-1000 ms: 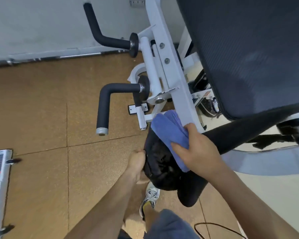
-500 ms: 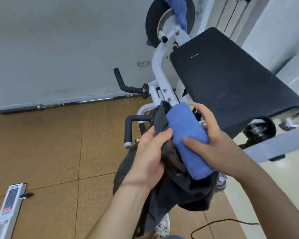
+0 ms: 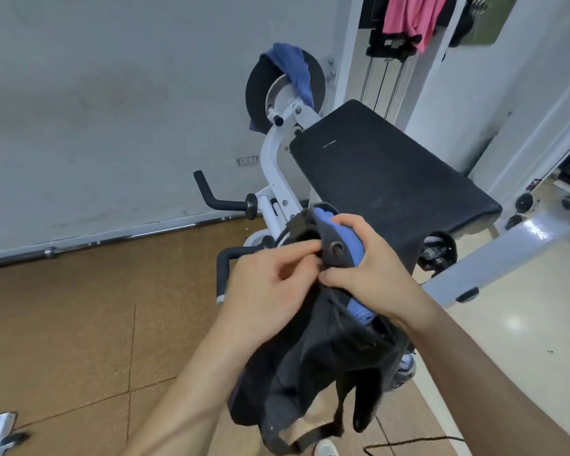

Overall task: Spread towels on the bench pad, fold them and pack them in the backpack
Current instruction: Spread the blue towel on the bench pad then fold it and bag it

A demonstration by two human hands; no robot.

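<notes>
A black backpack (image 3: 313,366) hangs in the air in front of me, below my hands. My left hand (image 3: 270,284) pinches its top edge beside a flap with a metal snap. My right hand (image 3: 367,268) grips a folded blue towel (image 3: 348,236) together with the flap, at the bag's mouth; the towel's lower end (image 3: 361,312) shows under my wrist inside the opening. The black bench pad (image 3: 385,179) lies bare just beyond my hands. Another blue towel (image 3: 293,74) is draped over a round weight plate at the back.
White machine frame (image 3: 277,179) with black foam handles (image 3: 226,268) stands left of the pad. A pink cloth (image 3: 408,18) hangs top right. A white beam (image 3: 494,258) crosses at right. A black cable (image 3: 408,444) lies on the floor by my shoe (image 3: 326,449).
My view rose from the floor to the bench. The backpack was lifted; my left hand shifted to its top edge and my right hand pushed the blue towel further into the opening.
</notes>
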